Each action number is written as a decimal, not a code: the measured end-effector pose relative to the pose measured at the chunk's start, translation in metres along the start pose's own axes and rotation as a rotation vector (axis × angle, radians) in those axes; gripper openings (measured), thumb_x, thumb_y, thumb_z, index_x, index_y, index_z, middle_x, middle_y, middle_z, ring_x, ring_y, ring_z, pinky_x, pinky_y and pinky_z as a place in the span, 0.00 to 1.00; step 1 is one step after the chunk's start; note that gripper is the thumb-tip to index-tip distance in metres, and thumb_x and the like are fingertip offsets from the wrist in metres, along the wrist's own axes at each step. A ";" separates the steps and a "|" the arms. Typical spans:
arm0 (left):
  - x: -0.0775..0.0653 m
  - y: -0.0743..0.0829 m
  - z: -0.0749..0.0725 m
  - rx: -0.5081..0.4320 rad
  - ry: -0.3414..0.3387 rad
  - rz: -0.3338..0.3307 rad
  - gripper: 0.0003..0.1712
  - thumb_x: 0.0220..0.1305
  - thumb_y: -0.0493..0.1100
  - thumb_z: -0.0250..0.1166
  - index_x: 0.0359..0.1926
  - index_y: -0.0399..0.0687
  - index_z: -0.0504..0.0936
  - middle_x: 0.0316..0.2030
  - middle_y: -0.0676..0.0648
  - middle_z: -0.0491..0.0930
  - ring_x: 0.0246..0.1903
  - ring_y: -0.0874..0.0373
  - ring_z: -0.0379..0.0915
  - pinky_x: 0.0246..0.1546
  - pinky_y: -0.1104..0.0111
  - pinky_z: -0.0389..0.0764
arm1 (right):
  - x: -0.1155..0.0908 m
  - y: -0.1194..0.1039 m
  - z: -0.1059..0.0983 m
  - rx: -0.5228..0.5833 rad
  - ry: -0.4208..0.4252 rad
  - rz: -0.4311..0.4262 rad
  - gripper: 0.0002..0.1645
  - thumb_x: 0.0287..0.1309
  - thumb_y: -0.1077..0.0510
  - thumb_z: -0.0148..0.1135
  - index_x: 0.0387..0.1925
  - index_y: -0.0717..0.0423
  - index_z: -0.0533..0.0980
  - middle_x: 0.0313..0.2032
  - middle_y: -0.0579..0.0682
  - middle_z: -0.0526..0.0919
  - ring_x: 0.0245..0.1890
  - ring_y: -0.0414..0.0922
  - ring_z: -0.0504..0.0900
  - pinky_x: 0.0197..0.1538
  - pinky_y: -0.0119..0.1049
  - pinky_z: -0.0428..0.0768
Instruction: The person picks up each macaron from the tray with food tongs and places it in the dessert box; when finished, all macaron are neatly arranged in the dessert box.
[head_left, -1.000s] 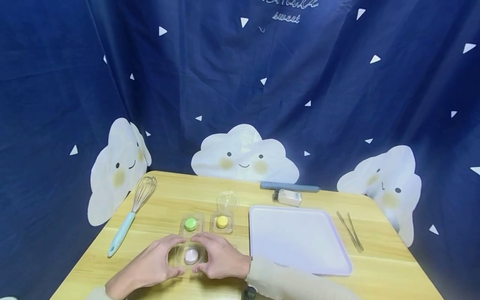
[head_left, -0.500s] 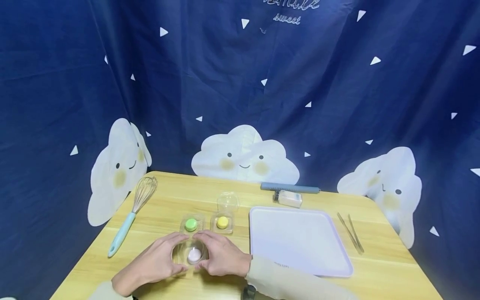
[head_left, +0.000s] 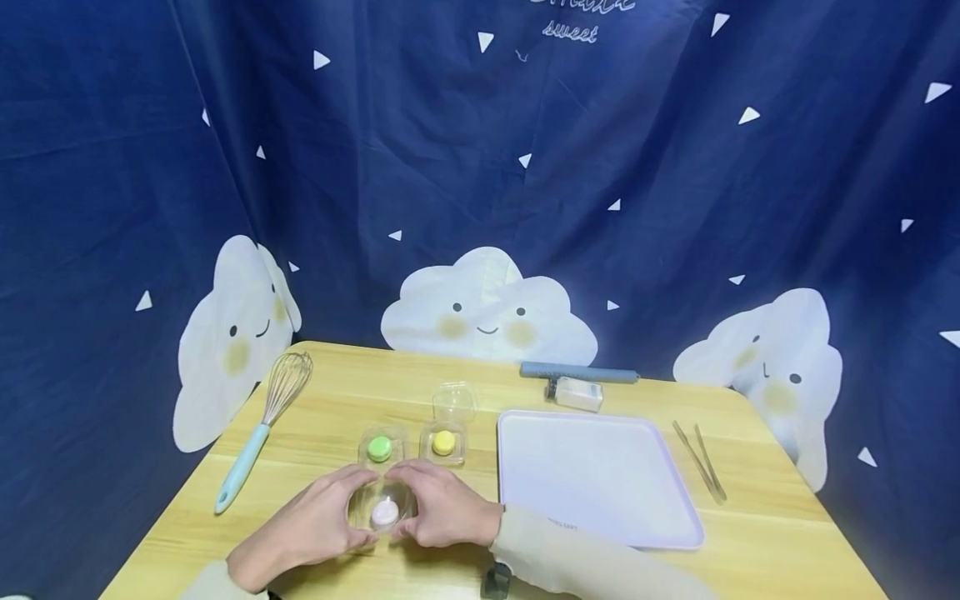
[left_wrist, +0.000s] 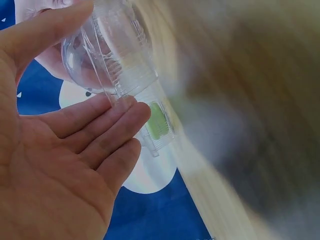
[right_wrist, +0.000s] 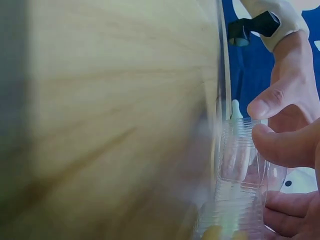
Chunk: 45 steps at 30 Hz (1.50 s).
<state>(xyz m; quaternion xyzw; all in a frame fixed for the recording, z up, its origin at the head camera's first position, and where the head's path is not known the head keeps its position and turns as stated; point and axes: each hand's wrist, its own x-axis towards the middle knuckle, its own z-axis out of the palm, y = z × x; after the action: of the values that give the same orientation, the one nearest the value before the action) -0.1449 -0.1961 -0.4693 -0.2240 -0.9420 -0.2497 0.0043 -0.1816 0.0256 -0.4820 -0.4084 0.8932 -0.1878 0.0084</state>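
Observation:
A pale, whitish macaron [head_left: 385, 512] sits inside a clear plastic box [head_left: 363, 505] near the table's front. My left hand [head_left: 318, 515] holds the box's left side, thumb at the near edge and fingers at the far edge. On the opposite side, my right hand [head_left: 448, 508] holds it the same way. The left wrist view shows the domed lid [left_wrist: 75, 57] over the base, with the left fingers [left_wrist: 102, 130] fairly straight against it. In the right wrist view both thumbs touch the ridged side of the box [right_wrist: 240, 155]. Palms and fingers partly hide the box.
Just behind are two clear boxes with a green macaron [head_left: 380, 448] and a yellow macaron [head_left: 443, 442]; the yellow one's lid [head_left: 453, 402] stands open. A whisk [head_left: 255, 446] lies left. Rightward are a pale tray [head_left: 600, 475], tongs [head_left: 701, 467], a bottle [head_left: 577, 393] and a blue rod [head_left: 577, 372].
Both hands have closed in slightly around the box. The clear dome now shows glare over the pale macaron, which has shifted a little to the right. The other things have stayed put.

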 end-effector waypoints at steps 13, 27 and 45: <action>0.000 -0.008 -0.004 -0.030 -0.089 0.049 0.43 0.46 0.51 0.81 0.61 0.35 0.78 0.60 0.38 0.81 0.59 0.39 0.79 0.57 0.48 0.82 | 0.005 -0.009 0.000 -0.111 -0.023 -0.041 0.42 0.51 0.43 0.77 0.65 0.52 0.75 0.61 0.46 0.83 0.62 0.41 0.81 0.66 0.31 0.78; 0.000 -0.020 -0.008 -0.086 -0.134 0.061 0.45 0.50 0.55 0.78 0.64 0.37 0.75 0.62 0.41 0.79 0.62 0.41 0.76 0.61 0.44 0.78 | 0.007 -0.006 0.007 -0.143 -0.004 -0.090 0.45 0.54 0.38 0.74 0.68 0.54 0.71 0.63 0.48 0.82 0.62 0.42 0.81 0.67 0.30 0.78; 0.001 -0.023 -0.010 -0.051 -0.111 0.078 0.42 0.48 0.53 0.79 0.62 0.41 0.78 0.57 0.52 0.76 0.57 0.51 0.77 0.57 0.53 0.83 | 0.009 -0.011 -0.004 -0.198 0.004 -0.115 0.42 0.55 0.40 0.74 0.67 0.53 0.74 0.61 0.47 0.82 0.61 0.40 0.81 0.66 0.27 0.77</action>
<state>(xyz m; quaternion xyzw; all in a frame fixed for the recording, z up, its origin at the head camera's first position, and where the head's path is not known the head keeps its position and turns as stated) -0.1566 -0.2180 -0.4708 -0.2740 -0.9247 -0.2606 -0.0439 -0.1804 0.0133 -0.4733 -0.4574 0.8826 -0.0995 -0.0444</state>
